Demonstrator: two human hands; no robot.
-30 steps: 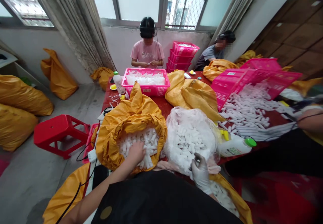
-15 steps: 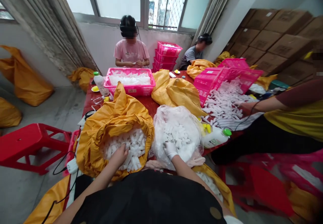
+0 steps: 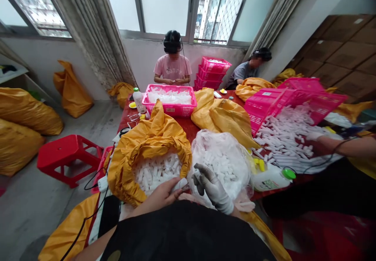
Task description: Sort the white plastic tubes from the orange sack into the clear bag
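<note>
My bare left hand [image 3: 167, 192] is closed on a short white plastic piece [image 3: 180, 184], held in front of my body. It is near the front rim of an open yellow sack [image 3: 158, 129] filled with similar loose white pieces [image 3: 158, 171]. My right hand [image 3: 214, 189] wears a white glove with greyish fingers. Its fingers are curled together in front of a clear plastic bag [image 3: 202, 139] of small white parts [image 3: 226, 165]; whatever they pinch is too small to name. The two hands are close together but apart.
A pink basket [image 3: 169, 110] of white pieces stands behind the sack. A white bottle [image 3: 272, 179] lies right of the bag. At the right, a co-worker's gloved hand [image 3: 314, 135] is at a white heap. A red stool [image 3: 66, 153] stands left; two people sit across the table.
Both hands have come out of the sack and the bag and drawn together near my body. A white piece now shows in my left hand. The view has swung left.
</note>
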